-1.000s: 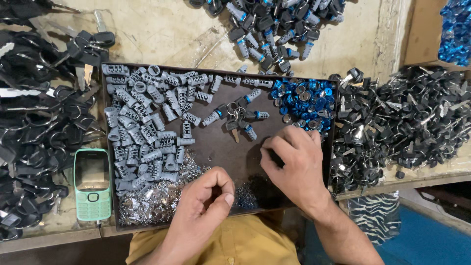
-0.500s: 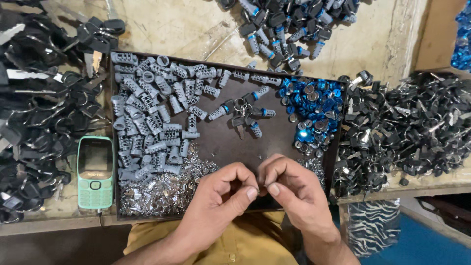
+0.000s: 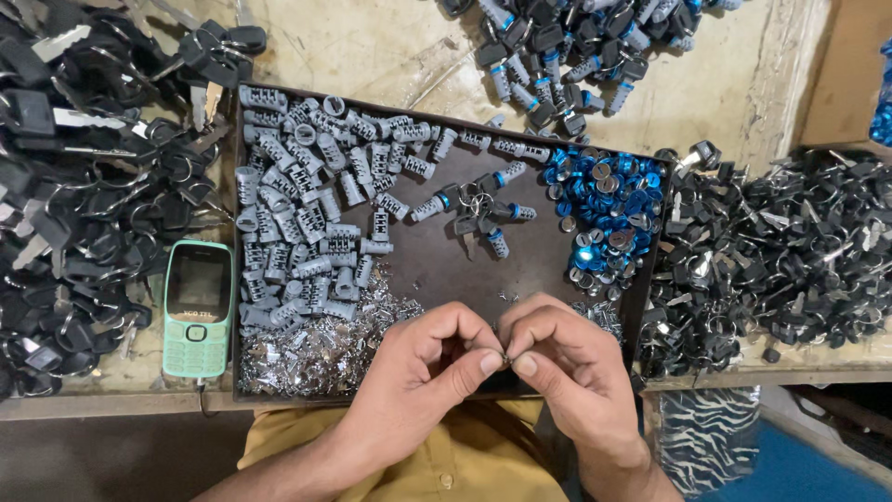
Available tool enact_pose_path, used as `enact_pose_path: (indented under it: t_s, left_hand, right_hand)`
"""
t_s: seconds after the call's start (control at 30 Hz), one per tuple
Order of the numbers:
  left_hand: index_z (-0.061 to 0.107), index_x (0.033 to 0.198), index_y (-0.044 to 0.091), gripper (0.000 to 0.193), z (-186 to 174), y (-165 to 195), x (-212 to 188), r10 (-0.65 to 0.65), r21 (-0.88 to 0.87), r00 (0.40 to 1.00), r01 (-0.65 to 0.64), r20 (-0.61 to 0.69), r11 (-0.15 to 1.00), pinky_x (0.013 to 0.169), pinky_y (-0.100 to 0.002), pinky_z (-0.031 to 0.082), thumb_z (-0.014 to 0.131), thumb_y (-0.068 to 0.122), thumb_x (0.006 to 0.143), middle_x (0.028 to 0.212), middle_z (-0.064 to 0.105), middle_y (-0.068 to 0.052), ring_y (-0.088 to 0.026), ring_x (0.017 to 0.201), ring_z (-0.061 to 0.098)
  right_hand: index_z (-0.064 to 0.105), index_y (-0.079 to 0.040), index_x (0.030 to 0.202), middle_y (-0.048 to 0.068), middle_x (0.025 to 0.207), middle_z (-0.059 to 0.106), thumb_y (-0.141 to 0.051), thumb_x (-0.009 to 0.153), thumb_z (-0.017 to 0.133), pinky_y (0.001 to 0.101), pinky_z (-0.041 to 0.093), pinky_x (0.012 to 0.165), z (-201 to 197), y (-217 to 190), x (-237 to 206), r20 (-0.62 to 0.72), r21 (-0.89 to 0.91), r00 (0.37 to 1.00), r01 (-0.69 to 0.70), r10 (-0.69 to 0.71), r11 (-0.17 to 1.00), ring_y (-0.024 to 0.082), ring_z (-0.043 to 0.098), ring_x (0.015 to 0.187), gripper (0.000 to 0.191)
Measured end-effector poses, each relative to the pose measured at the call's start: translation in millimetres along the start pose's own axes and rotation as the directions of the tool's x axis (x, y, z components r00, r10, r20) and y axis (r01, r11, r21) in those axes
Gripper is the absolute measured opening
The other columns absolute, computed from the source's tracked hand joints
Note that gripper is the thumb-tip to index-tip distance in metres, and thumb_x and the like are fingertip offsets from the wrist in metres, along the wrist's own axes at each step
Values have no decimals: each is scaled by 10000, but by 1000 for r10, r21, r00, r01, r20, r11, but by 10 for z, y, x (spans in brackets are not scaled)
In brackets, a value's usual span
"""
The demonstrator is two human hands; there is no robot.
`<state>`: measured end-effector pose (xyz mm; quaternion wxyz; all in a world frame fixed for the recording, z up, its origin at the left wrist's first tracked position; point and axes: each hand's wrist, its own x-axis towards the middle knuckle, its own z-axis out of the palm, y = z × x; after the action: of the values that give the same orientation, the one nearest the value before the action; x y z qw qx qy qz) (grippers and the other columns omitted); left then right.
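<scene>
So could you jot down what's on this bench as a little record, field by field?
Left hand: left hand pinching a tiny metal part with the right
Right hand: right hand, fingertips meeting the left's
Tray: dark tray
Tray left: grey cylinders
Tray front: small silvery bits
Tray right: blue caps
Left of tray: green keypad phone, black-headed keys
Right of tray: black parts pile

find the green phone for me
In the head view, the green phone lies face up at the left, just outside the dark tray, between the black keys and the grey cylinders.
</scene>
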<state>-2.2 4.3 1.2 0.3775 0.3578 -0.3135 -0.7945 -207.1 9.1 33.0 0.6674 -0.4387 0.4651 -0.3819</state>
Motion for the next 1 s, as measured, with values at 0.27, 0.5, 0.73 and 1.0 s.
enact_pose_path:
  t_s: [0.27,0.5,0.73,1.0]
  left_hand:
    - [645,916,23,152,-18,125,15,54,177,998,-55,12,983,535,-222,385,722,146,964,732,572,43,-19,637,455]
    - [602,937,34,87,8,59,-32,121,261,992,-112,-20,959,585,-216,420,676,75,955,784,566,35,-27,700,485]
    - [580,956,43,79,-71,-67,-32,-177,-43,984,176,-31,983,559,-224,335,614,102,997,733,464,65,-28,643,395]
    - [593,956,54,61,-129,-76,-106,-296,12,952,298,-73,955,536,-229,326,612,109,971,681,472,46,-44,606,405]
  right_hand:
    - [632,39,984,131,1034,608,14,939,642,270,446,813,-9,24,-28,-24,-14,1000,3,-4,1000,155,566,928,53]
    - [650,17,958,98,1030,616,-12,902,715,258,474,802,-2,-14,25,-71,-173,997,-29,17,984,128,589,930,90]
    - [774,-58,990,86,917,617,-45,717,810,275,479,633,-231,-223,-223,-283,-903,936,-186,-211,388,183,608,757,276]
    - [703,-35,957,94,925,700,26,806,747,319,541,664,-338,-46,-470,-286,-907,897,-140,-337,397,238,703,802,168]
